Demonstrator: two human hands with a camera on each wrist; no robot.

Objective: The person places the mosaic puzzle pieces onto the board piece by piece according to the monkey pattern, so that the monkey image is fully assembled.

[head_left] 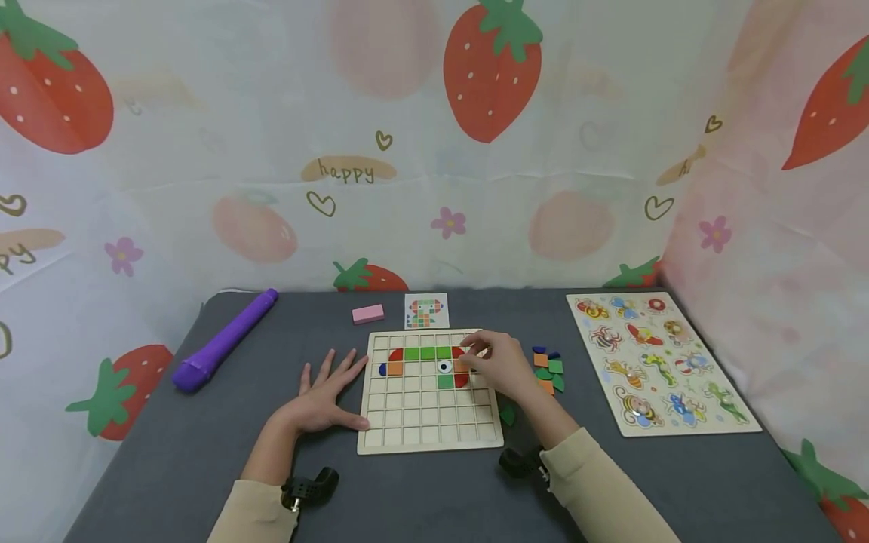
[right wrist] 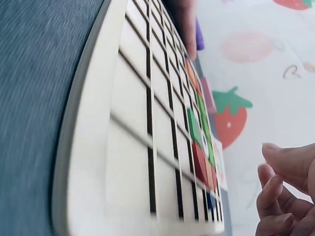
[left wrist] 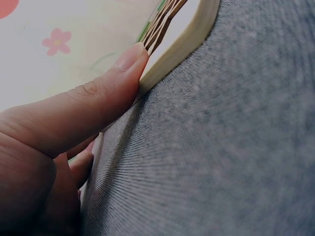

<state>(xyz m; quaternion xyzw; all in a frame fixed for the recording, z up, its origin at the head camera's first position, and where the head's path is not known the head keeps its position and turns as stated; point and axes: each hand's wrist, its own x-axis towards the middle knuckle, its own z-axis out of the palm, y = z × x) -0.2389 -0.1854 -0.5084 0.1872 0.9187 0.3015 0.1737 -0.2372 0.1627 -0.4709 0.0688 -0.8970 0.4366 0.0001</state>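
Observation:
A pale wooden grid board (head_left: 413, 417) lies on the table, with red, green, orange and blue tiles and one eye tile (head_left: 444, 366) in its upper cells. My left hand (head_left: 319, 403) is spread flat at the board's left side; in the left wrist view its thumb (left wrist: 106, 93) presses against the board's edge. Over the upper right cells hovers my right hand (head_left: 505, 366), fingers loosely bent. The right wrist view shows its thumb and fingertips slightly apart with nothing between them, and a blue tile (right wrist: 210, 200) in the board near the red tile (right wrist: 200, 162).
Loose orange, green and blue tiles (head_left: 555, 367) lie right of the board, partly behind the right arm. A pattern card (head_left: 426, 320) and a pink block (head_left: 368, 314) are behind it. A purple microphone-shaped object (head_left: 227, 339) lies left, an insect picture board (head_left: 661, 366) right.

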